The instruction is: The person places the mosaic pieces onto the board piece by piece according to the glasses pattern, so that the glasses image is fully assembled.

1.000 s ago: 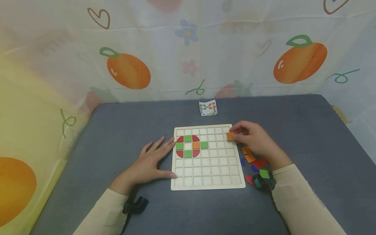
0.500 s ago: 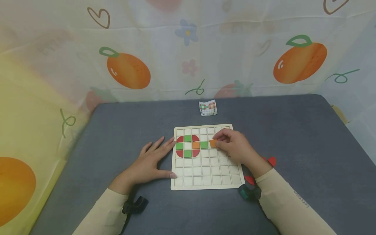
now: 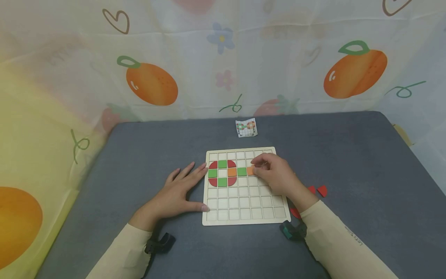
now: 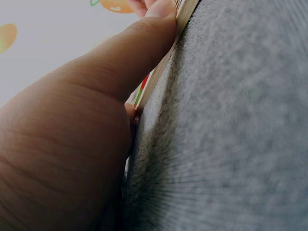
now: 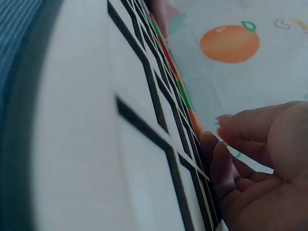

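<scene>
A pale wooden grid board (image 3: 251,214) lies on the dark grey table. My left hand (image 3: 181,192) rests flat at its left edge, fingers spread, with thumb and fingertips touching the rim. My right hand (image 3: 277,176) is over the board's right half. Its thumb touches an orange square tile (image 3: 250,171) lying in a cell to the right of a green square tile (image 3: 242,171); the index finger is raised apart from the thumb. In the right wrist view, fingertips meet the board beside the orange tile (image 5: 194,118). Red rounded corners, green squares and another orange square form a patch at left.
Red pieces (image 3: 322,191) lie right of the board, partly behind my right forearm, which hides other loose pieces there. A small printed pattern card (image 3: 246,128) sits beyond the board. A fruit-print cloth (image 3: 195,58) hangs behind the table.
My right hand has carried the orange tile leftward from the board's right edge, and the tile now lies in the cell beside the green one. My left hand has stayed still.
</scene>
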